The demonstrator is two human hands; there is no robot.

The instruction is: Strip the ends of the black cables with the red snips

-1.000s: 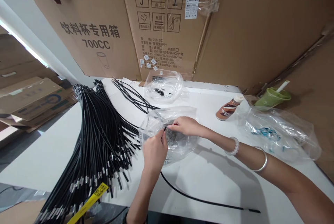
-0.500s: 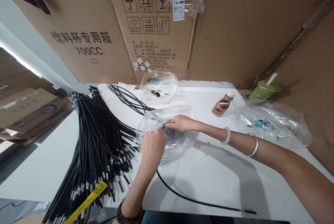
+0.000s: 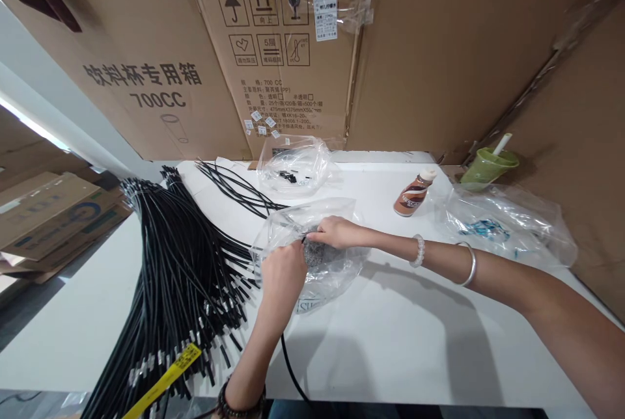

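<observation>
My left hand (image 3: 286, 272) is closed round a black cable (image 3: 291, 367), whose end pokes up between thumb and finger. The cable comes out below the hand and runs down to the table's front edge. My right hand (image 3: 339, 233) meets that end with its fingers pinched; whatever small piece they hold is hidden. Both hands are over an opened clear plastic bag (image 3: 336, 282) filled with many small grey metal-looking pieces (image 3: 316, 255). To the left lies a thick bundle of black cables (image 3: 180, 276) with silvery end fittings, bearing a yellow label strip (image 3: 168, 380).
Behind the hands sits a second clear bag (image 3: 297, 168) with small black parts. A brown bottle (image 3: 414, 194), a green cup with a straw (image 3: 488, 166) and a bag with blue pieces (image 3: 512, 227) stand or lie right. Large cardboard boxes (image 3: 415, 54) wall the back.
The loose cable's tail, which stretched right across the table, has swung down and now drops over the front edge. Both hands keep their grip at the cable's end. The view has shifted slightly.
</observation>
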